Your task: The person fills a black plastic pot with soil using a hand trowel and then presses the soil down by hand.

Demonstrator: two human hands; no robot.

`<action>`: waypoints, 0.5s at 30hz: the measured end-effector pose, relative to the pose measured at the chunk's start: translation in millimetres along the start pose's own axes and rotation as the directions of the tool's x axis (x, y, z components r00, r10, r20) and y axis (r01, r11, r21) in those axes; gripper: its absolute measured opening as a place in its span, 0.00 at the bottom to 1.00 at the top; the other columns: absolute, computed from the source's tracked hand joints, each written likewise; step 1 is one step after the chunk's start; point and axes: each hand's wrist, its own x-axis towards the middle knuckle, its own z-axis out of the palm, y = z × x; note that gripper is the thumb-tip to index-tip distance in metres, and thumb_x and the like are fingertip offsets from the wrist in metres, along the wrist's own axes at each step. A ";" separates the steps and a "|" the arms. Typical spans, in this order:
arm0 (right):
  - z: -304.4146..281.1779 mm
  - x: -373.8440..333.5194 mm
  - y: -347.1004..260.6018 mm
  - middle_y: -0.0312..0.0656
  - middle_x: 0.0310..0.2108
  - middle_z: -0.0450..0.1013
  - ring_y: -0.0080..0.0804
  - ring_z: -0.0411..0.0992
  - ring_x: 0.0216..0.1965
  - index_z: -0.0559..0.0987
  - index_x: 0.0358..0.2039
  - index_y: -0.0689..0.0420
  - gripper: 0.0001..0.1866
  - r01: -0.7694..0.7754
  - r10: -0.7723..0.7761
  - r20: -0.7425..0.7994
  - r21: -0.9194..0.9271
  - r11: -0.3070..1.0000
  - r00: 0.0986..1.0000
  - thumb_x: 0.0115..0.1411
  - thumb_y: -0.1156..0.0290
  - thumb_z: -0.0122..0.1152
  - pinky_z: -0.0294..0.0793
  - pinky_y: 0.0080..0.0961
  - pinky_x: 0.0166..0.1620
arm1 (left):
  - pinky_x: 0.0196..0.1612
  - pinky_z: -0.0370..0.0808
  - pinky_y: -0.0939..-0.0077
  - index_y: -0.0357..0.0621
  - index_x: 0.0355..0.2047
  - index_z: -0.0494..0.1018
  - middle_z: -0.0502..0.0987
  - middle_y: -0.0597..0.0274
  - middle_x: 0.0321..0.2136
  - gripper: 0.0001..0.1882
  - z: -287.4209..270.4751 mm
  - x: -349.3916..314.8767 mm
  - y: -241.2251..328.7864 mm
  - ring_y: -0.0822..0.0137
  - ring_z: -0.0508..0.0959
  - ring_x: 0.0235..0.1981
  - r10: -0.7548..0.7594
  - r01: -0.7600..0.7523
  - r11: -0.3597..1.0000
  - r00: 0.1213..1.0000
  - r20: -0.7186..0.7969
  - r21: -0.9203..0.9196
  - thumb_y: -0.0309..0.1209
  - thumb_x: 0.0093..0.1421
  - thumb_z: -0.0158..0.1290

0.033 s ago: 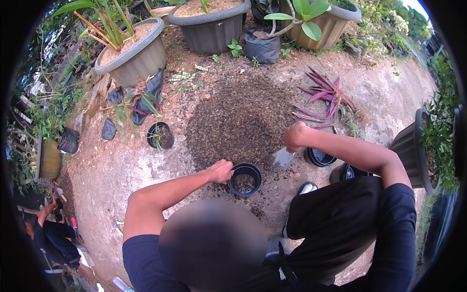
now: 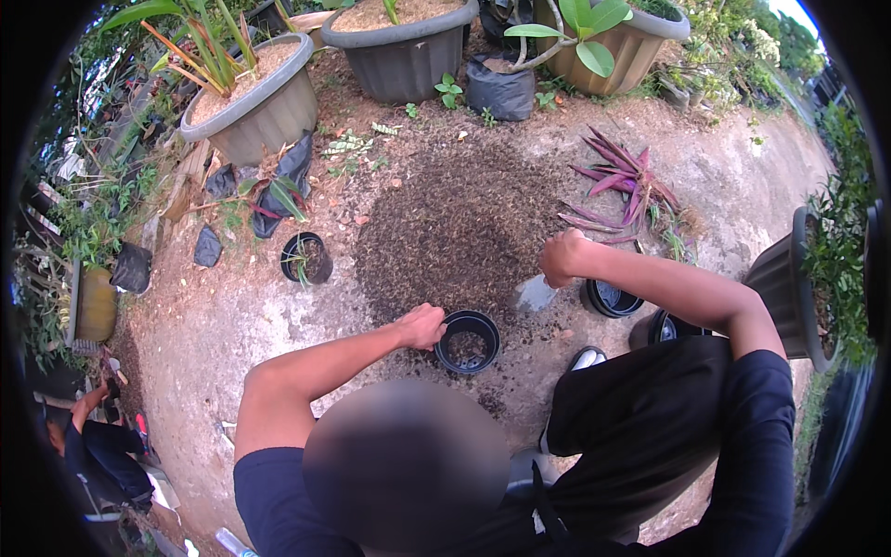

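My left hand (image 2: 423,327) is closed on the left rim of a small black plastic pot (image 2: 467,366), which stands upright on the ground. Some dark soil shows in the bottom of that pot. In my right hand (image 2: 562,259) is a hand trowel (image 2: 535,294), its handle mostly hidden by my fingers. The grey blade points down and left, at the right edge of a wide spread of dark, crumbly soil (image 2: 455,232). Another black pot (image 2: 613,299) stands just right of the trowel.
Uprooted purple-leaved plants (image 2: 631,181) lie beyond my right hand. A small potted plant (image 2: 306,259) stands left of the soil. Large planters (image 2: 399,65) line the far side, and a big grey pot (image 2: 789,278) is at the right. Another person (image 2: 93,446) sits at the far left.
The trowel blade has shifted slightly left and away from me, toward the soil. My left hand and the pot have stayed in place.
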 end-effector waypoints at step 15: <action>-12.3 1.5 12.5 0.43 0.45 0.83 0.44 0.81 0.48 0.86 0.46 0.53 0.21 -0.035 0.034 0.099 0.009 0.999 0.995 0.55 0.58 0.60 0.79 0.43 0.46 | 0.45 0.81 0.58 0.33 0.27 0.78 0.82 0.54 0.19 0.19 -3.3 -1.0 1.7 0.53 0.86 0.33 -0.056 0.062 0.996 0.995 0.082 -0.070 0.34 0.69 0.46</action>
